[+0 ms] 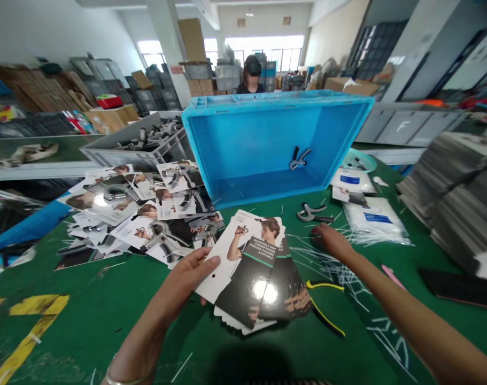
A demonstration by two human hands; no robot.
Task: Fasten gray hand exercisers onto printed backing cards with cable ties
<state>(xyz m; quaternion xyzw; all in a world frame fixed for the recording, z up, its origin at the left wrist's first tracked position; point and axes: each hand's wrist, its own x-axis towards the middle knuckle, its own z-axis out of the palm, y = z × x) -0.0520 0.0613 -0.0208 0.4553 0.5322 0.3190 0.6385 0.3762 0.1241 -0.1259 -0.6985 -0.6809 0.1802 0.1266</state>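
My left hand [191, 278] is closed on the left edge of a printed card [243, 251], thumb on top, over a stack of similar black and white cards. My right hand [331, 240] reaches over the green table, just below a grey and black hand grip [313, 212]; its fingertips are blurred and I cannot tell what they touch. White plastic ties [327, 262] lie under and around the right wrist. Yellow and black pliers [327, 315] rest right of the stack. Another hand grip [300, 158] sits inside the tipped blue crate [267, 144].
Cards with hand grips attached [163, 235] are piled at the left. Behind them stands a grey crate [126, 155] of grips. Plastic bags [377, 219], a pink tool [393, 276], a dark phone-like object [460, 289] and stacked grey cardboard [451, 187] are at the right. A person [251, 75] is behind the blue crate.
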